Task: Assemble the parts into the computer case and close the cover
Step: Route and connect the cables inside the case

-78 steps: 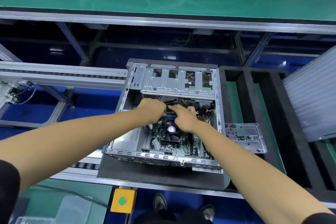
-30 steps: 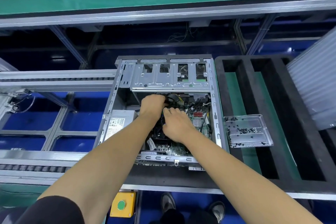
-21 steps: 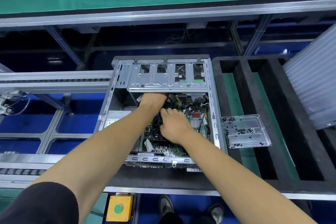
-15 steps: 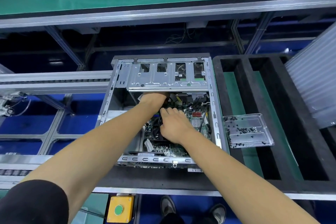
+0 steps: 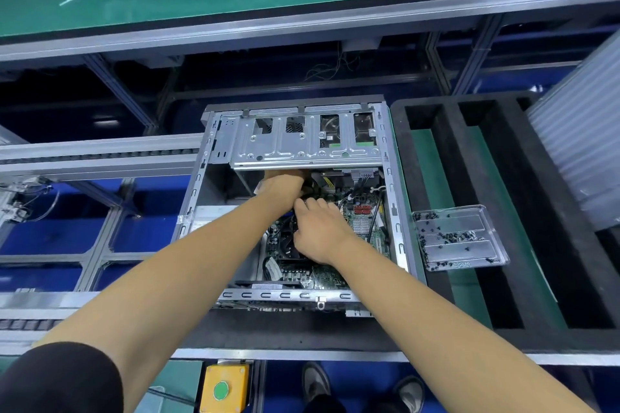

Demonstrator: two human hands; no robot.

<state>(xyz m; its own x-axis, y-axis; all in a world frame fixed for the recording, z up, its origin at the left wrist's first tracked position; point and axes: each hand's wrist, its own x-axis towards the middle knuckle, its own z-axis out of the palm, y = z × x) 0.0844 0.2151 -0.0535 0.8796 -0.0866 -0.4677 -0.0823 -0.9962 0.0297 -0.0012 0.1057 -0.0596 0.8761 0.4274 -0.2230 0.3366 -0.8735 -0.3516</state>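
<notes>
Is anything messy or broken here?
Nothing looks broken. The little black screws are scattered loose in the clear tray beside the open computer case, but none have spilled out.

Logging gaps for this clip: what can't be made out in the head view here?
- Left hand: fingertips hidden under the drive cage; its grip is unreadable.
- Right hand: seen from the back, anything held is hidden.
- Screws in the clear tray: too small to count.

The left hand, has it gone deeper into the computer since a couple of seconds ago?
Yes. The left hand has moved away from the person, from mid-case up to the edge of the metal drive bracket, its fingers now hidden beneath it.
</notes>
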